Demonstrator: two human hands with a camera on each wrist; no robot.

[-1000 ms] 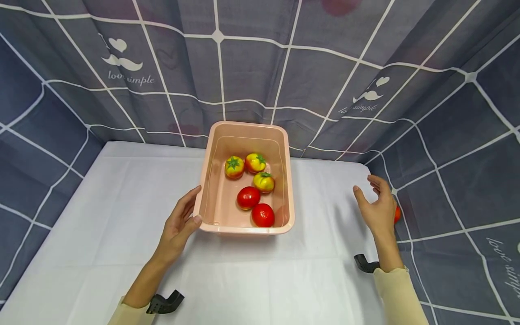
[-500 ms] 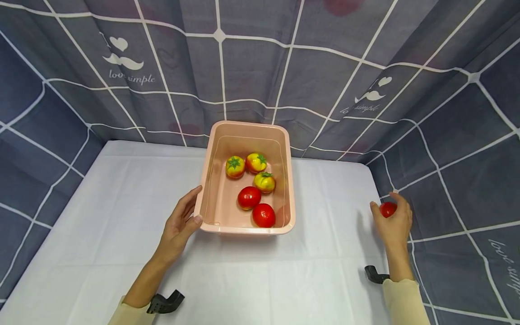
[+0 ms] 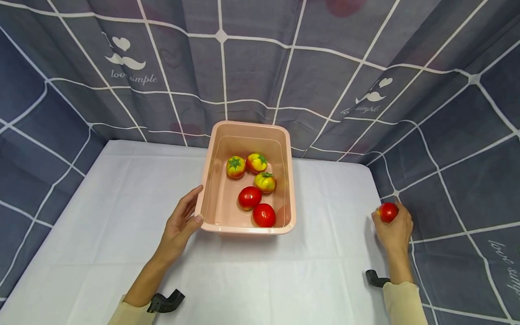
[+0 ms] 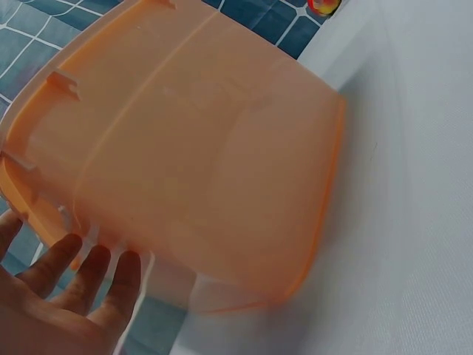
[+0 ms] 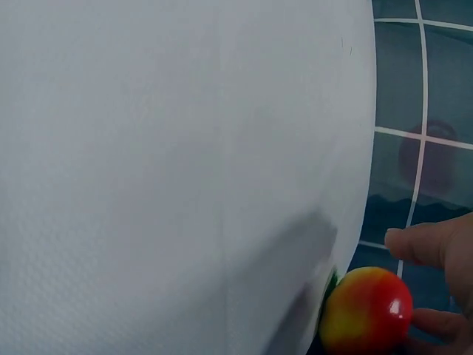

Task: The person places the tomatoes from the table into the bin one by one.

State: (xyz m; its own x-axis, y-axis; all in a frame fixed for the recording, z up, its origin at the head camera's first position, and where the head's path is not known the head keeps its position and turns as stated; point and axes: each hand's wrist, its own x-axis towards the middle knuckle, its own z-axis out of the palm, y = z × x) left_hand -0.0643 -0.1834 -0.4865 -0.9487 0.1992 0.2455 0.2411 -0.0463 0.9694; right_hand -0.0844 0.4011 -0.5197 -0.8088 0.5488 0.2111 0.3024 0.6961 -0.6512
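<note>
A peach plastic bin [image 3: 206, 189] stands on the white table in the head view. Three yellow-red tomatoes [image 3: 235, 167] and two red tomatoes [image 3: 264, 215] lie in it. My left hand [image 3: 174, 234] touches its left side near the front corner; the left wrist view shows the fingers [image 4: 122, 285] extended against the outer wall. At the table's right edge, my right hand [image 3: 393, 230] grips another red tomato [image 3: 388, 212], thumb on the left and fingers on the right. In the right wrist view this tomato [image 5: 366, 310] shows a yellow patch; part of the hand lies outside the frame.
A white cloth covers the table [image 3: 333, 271]. Grey-blue checked curtains [image 3: 252, 67] enclose its back and both sides. The right curtain [image 3: 459, 189] hangs close beside the right hand.
My right hand has moved right and toward me, reaching the tomato by the curtain and closing on it. That tomato has shifted slightly left. The left hand and bin stay put.
</note>
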